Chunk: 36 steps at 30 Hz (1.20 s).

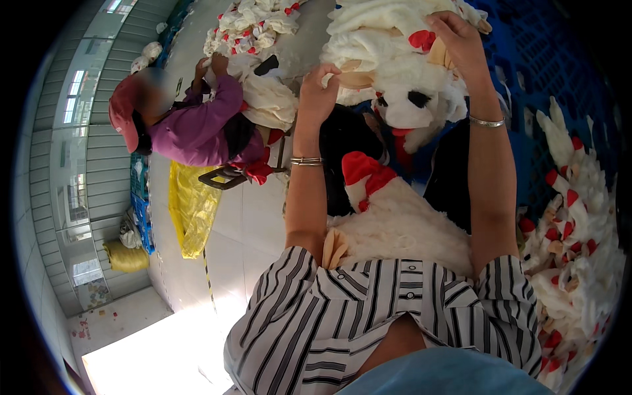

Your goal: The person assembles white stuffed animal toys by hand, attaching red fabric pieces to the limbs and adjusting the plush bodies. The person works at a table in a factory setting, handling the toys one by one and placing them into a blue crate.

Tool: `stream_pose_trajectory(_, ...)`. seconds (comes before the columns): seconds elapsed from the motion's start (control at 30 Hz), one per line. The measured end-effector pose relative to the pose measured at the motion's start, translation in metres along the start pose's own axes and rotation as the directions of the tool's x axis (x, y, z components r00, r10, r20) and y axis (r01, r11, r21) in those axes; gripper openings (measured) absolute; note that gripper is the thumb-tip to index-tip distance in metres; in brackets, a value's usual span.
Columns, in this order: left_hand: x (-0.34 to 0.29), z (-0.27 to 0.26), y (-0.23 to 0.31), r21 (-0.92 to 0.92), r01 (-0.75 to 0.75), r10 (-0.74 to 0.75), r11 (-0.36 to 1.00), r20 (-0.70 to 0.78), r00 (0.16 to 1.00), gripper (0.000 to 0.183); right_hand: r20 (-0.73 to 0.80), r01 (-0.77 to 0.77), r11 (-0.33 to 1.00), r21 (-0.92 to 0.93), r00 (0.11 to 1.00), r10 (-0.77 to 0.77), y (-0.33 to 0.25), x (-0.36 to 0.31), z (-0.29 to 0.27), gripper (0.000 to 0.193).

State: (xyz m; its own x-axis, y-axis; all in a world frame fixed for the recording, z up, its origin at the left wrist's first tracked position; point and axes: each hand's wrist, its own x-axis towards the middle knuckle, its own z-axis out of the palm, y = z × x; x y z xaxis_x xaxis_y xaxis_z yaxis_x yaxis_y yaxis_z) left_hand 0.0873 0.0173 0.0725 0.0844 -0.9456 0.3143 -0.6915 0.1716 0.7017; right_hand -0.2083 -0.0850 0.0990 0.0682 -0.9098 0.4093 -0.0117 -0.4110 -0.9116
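Observation:
My left hand pinches the tip of a beige flap on a white plush toy skin. On the far right, my right hand has its fingers closed on another beige flap of what looks like the same skin. This limp skin has black patches and a red strip below, and hangs between my forearms. Across my lap lies another white plush piece with a red tip. Just beyond my hands is a heap of white plush pieces with a red piece.
At left a seated person in purple handles white plush. Behind them lies a yellow plastic bag. Another white and red plush pile is at the far end. More plush pieces fill the right side, beside blue plastic pallets.

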Motion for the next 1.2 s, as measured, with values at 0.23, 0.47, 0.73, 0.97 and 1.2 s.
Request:
stream_pose_trajectory(0.23, -0.004, 0.065, 0.065, -0.048, -0.099, 0.110, 0.994, 0.430, 0.896, 0.061, 0.208, 0.050, 0.991, -0.124, 0.978, -0.023, -0.014, -0.012, 0.031, 0.024)
stream_pose_trajectory(0.47, 0.013, 0.054, 0.063, -0.222, 0.474, -0.324, 0.852, 0.488, 0.810, 0.046, -0.376, -0.022, 1.000, -0.008, 0.927, 0.017, 0.001, 0.004, -0.002, 0.028)
stream_pose_trajectory(0.73, 0.031, 0.030, 0.046, -0.825, 0.400, -0.524, 0.399, 0.153, 0.838, 0.040, 0.281, -0.143, 0.962, -0.232, 0.937, 0.207, -0.013, -0.018, 0.029, 0.056)
stream_pose_trajectory(0.97, 0.036, 0.030, 0.037, -0.864, 0.344, -0.543, 0.367, 0.102, 0.834, 0.035, 0.630, -0.115, 0.964, -0.238, 0.737, 0.244, -0.015, -0.039, 0.065, 0.047)
stream_pose_trajectory(1.2, 0.038, 0.030, 0.048, -0.873, 0.364, -0.509, 0.324, 0.163, 0.845, 0.039, 0.609, -0.315, 0.864, -0.391, 0.615, 0.500, -0.020, -0.041, 0.069, 0.035)
